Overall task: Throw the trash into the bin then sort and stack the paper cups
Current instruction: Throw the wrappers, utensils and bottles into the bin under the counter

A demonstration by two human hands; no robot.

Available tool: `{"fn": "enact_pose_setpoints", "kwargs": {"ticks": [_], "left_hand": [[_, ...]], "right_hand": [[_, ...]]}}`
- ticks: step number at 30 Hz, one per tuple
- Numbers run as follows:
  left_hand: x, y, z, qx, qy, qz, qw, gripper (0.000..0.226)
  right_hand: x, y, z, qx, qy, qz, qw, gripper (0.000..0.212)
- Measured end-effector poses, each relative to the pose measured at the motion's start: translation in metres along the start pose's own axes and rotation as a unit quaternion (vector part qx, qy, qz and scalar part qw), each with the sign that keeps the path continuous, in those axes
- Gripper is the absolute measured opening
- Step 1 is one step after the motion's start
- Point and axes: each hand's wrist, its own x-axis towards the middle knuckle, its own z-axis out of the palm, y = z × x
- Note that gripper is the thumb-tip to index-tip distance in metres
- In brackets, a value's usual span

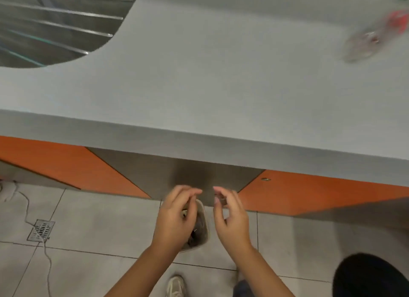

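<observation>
A person's left hand (177, 214) hovers over the small trash-filled floor bin (202, 226) and the right hand (230, 217) just beside it, both loosely curled and empty, below the grey counter (199, 86).

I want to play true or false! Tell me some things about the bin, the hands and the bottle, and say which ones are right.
1. The bin stands on the tiled floor. True.
2. The left hand is over the bin. True.
3. The bottle is on the floor. False: it is up on the grey counter, far to the right, and looks blurry.
4. The bin is empty. False: there is dark trash inside it.
5. A metal drain grate sits in the floor on the left. True.
</observation>
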Motion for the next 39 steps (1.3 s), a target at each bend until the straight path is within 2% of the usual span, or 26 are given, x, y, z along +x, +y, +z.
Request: {"fn": "enact_pose_setpoints", "kwargs": {"ticks": [4, 7, 12, 16, 19, 23, 26, 31, 36, 39], "left_hand": [[0.052, 0.101, -0.02, -0.037, 0.08, 0.192, 0.977, 0.021], [0.097, 0.172, -0.013, -0.063, 0.101, 0.256, 0.959, 0.019], [0.178, 0.267, 0.031, -0.031, 0.021, 0.152, 0.988, 0.028], [0.245, 0.32, 0.084, 0.046, -0.046, 0.104, 0.992, 0.051], [0.283, 0.344, 0.126, 0.133, -0.093, 0.077, 0.984, 0.068], [0.311, 0.348, 0.166, 0.274, -0.162, 0.009, 0.948, 0.08], [0.326, 0.341, 0.181, 0.327, -0.171, -0.013, 0.929, 0.069], [0.342, 0.323, 0.188, 0.314, -0.173, -0.047, 0.932, 0.069], [0.346, 0.31, 0.177, 0.315, -0.166, -0.059, 0.933, 0.07], [0.341, 0.306, 0.167, 0.302, -0.148, -0.063, 0.94, 0.067]], "right_hand": [[0.038, -0.07, -0.089, 0.024, 0.127, -0.159, 0.979, 0.024], [0.072, -0.106, -0.158, 0.013, 0.173, -0.203, 0.964, 0.023], [0.147, -0.125, -0.267, -0.083, 0.226, -0.175, 0.954, 0.021], [0.217, -0.109, -0.349, -0.134, 0.242, -0.153, 0.949, 0.023], [0.268, -0.089, -0.399, -0.177, 0.228, -0.124, 0.949, 0.025], [0.331, -0.057, -0.446, -0.247, 0.208, -0.083, 0.943, 0.028], [0.375, -0.026, -0.47, -0.337, 0.172, -0.046, 0.924, 0.036], [0.434, 0.022, -0.49, -0.487, 0.077, 0.066, 0.868, 0.055], [0.458, 0.058, -0.499, -0.515, 0.043, 0.125, 0.847, 0.057], [0.461, 0.068, -0.503, -0.532, 0.046, 0.117, 0.837, 0.054]]}}
